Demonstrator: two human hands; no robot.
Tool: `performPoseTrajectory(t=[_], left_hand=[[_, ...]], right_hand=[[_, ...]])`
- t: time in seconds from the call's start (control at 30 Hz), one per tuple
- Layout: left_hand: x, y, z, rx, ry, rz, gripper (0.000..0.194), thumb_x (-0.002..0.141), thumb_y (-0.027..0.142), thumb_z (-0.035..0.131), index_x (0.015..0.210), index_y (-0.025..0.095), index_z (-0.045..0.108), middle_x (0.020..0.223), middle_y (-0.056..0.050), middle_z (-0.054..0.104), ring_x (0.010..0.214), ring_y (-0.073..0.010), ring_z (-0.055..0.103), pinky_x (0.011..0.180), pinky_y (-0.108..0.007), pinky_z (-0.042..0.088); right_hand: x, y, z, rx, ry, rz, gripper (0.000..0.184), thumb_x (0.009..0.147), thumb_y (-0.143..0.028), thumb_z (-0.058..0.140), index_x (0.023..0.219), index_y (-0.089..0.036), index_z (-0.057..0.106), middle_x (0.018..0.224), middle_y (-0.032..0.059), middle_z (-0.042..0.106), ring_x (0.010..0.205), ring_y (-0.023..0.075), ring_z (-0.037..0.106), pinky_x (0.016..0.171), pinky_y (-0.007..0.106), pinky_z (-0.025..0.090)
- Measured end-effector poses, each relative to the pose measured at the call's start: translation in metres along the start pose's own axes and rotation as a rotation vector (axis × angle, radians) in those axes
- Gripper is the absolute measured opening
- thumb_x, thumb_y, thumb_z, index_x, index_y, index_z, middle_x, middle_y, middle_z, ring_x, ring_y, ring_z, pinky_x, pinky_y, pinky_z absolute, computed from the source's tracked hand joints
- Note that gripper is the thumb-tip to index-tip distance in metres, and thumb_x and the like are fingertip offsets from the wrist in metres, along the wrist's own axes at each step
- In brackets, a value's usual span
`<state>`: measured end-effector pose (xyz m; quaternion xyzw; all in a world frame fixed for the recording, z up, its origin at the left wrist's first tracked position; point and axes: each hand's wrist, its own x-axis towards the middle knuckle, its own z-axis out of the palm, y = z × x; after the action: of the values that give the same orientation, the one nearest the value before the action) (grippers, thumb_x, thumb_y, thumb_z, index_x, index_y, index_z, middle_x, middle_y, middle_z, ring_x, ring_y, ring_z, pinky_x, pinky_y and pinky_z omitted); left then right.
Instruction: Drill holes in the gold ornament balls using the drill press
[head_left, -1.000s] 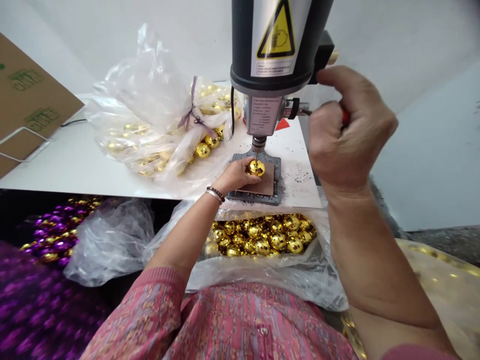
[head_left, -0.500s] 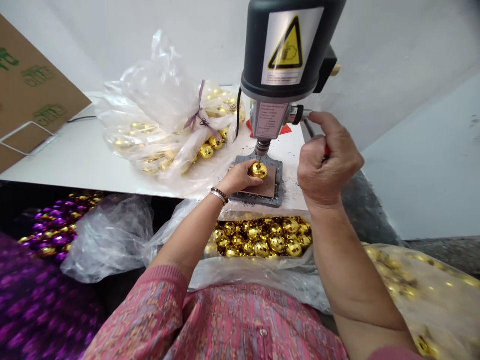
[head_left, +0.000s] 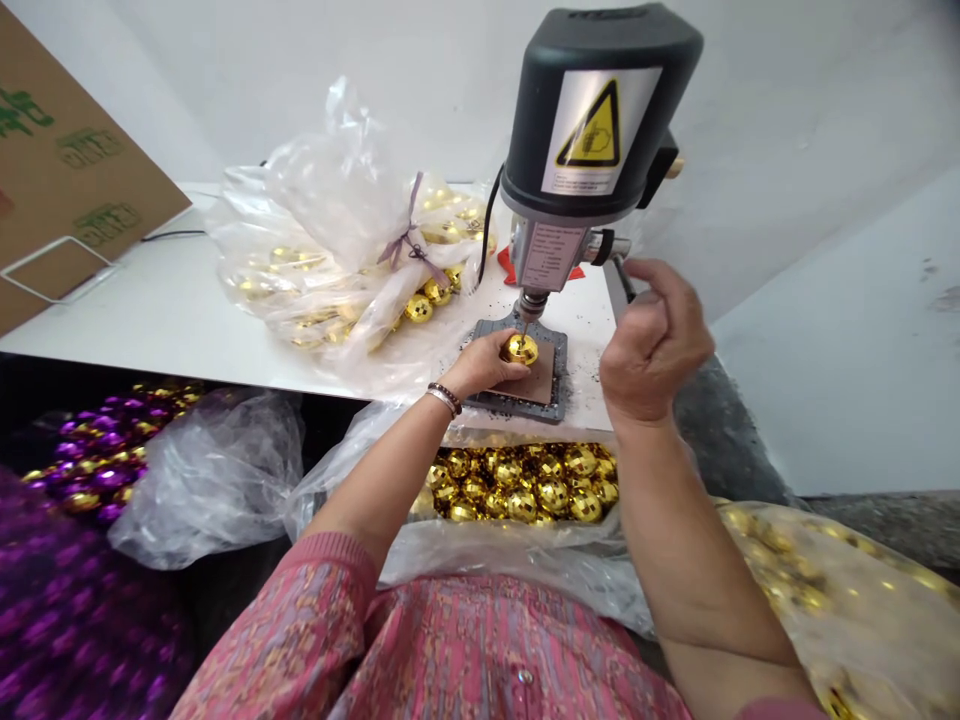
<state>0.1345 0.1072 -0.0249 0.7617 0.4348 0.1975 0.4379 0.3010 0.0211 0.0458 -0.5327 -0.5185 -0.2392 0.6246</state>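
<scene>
My left hand (head_left: 484,365) is shut around a shiny gold faceted ball (head_left: 520,349), pressing it onto a brown pad (head_left: 541,375) on the grey base plate (head_left: 517,406) of a bench drill (head_left: 589,125). The tip of the thin drill bit (head_left: 523,330) meets the top of the ball. My right hand (head_left: 656,340) is raised to the right of the drill head, blurred by motion. It is curled at the dark feed lever (head_left: 624,280), and the lever's end is hidden behind my fingers.
Black shavings lie around the base plate on the white table (head_left: 150,310). A tied plastic bag of gold balls (head_left: 337,260) stands left of the drill. A bag of gold balls (head_left: 517,490) lies below the table edge, with purple and gold balls (head_left: 94,460) to its left.
My right hand has come down and left, closer to the drill. The whole scene has shifted right and down in view. The ball stays under the bit in my left hand.
</scene>
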Motion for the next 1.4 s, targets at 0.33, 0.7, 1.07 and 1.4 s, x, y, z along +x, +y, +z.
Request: performPoseTrajectory(t=[0.33,0.7,1.07,1.4], left_hand=[[-0.060,0.012,-0.032,-0.024,-0.205,0.088,0.064,0.069,0.022,0.091,0.131,0.018,0.075,0.111,-0.006,0.081,0.096,-0.0204,0.071,0.088,-0.030,0.056],[-0.024,-0.035,-0.108,0.360,0.489,-0.171,0.059,0.096,0.014,0.055,0.154,0.022,0.065,0.146,-0.013,0.073,0.135,-0.0313,0.066,0.117,-0.044,0.053],[0.012,-0.037,-0.109,0.714,0.253,-0.339,0.070,0.085,0.008,0.068,0.154,0.005,0.056,0.161,-0.031,0.055,0.153,-0.0426,0.052,0.127,-0.051,0.040],[-0.041,-0.021,-0.083,-0.668,-0.070,-0.214,0.055,0.086,0.044,0.079,0.135,0.024,0.062,0.099,-0.004,0.072,0.074,-0.0128,0.065,0.070,-0.027,0.053]], right_hand=[[0.104,-0.040,0.007,0.060,-0.147,0.427,0.037,0.096,-0.008,0.046,0.089,-0.008,0.082,0.080,0.0048,0.073,0.079,0.0073,0.064,0.082,0.025,0.046],[0.082,-0.020,0.002,0.177,-0.134,0.245,0.047,0.100,-0.028,0.039,0.102,-0.014,0.083,0.098,0.0055,0.079,0.097,0.0121,0.075,0.087,0.031,0.051],[0.073,-0.027,-0.003,0.158,-0.122,0.219,0.048,0.096,-0.037,0.041,0.099,-0.014,0.083,0.089,0.0047,0.077,0.071,0.0069,0.061,0.073,0.027,0.043],[0.073,-0.026,0.001,0.165,-0.065,0.186,0.042,0.094,-0.033,0.046,0.094,-0.013,0.083,0.079,0.0046,0.072,0.068,0.0069,0.057,0.070,0.026,0.042]])
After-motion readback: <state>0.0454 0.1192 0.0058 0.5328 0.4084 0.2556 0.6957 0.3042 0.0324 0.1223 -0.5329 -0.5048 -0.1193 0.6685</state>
